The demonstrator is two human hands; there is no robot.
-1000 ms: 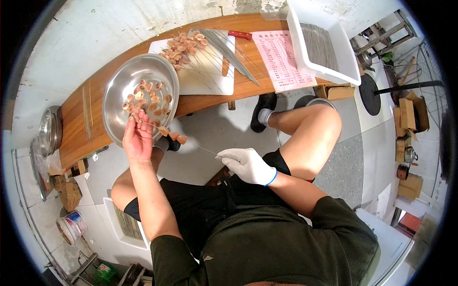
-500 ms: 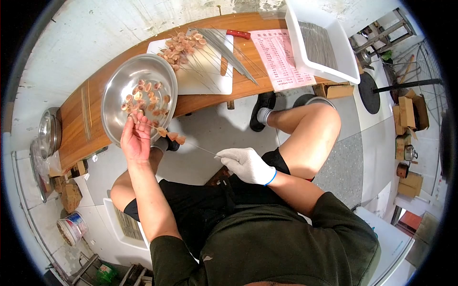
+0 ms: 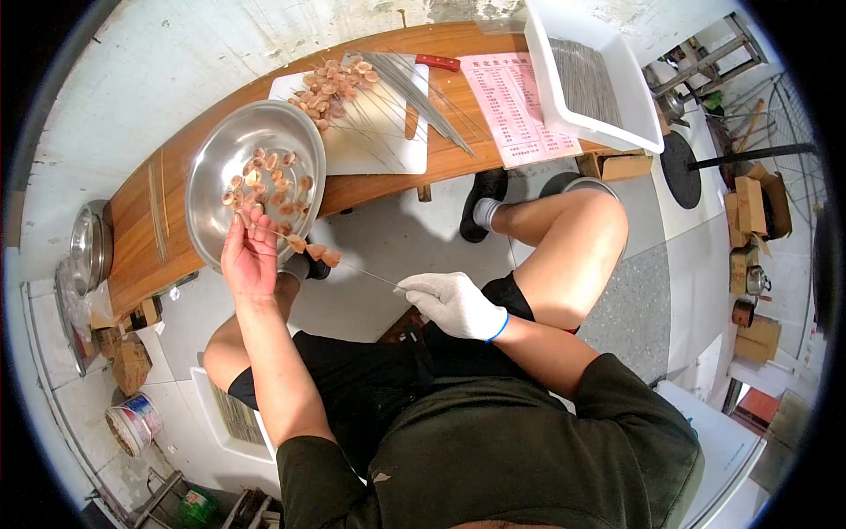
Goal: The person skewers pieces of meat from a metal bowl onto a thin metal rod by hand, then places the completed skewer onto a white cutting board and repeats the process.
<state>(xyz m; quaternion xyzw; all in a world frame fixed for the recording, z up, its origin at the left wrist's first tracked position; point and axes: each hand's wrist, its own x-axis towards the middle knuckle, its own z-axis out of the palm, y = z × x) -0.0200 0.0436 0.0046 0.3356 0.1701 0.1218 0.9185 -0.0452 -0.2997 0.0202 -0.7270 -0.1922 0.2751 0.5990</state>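
My right hand (image 3: 456,305), in a white glove with a blue cuff, is closed on one end of a thin metal skewer (image 3: 366,272). Several pinkish-brown pieces (image 3: 317,252) are threaded along it. My left hand (image 3: 251,256), bare, is at the skewer's other end, over the near rim of a steel bowl (image 3: 204,145); its thumb and fingertips are pinched together, and what lies between them is too small to make out. Loose round pieces (image 3: 280,183) lie inside the bowl.
A white cutting board (image 3: 370,159) on the wooden table (image 3: 352,196) bears more pieces and many skewers (image 3: 419,97). Beside them are a red-handled knife (image 3: 438,62), a pink printed sheet (image 3: 515,106) and a white bin (image 3: 648,132) of skewers. Metal bowls (image 3: 91,247) stand at the far left.
The view has shifted very slightly. Both hands and the skewer hold nearly the same position.
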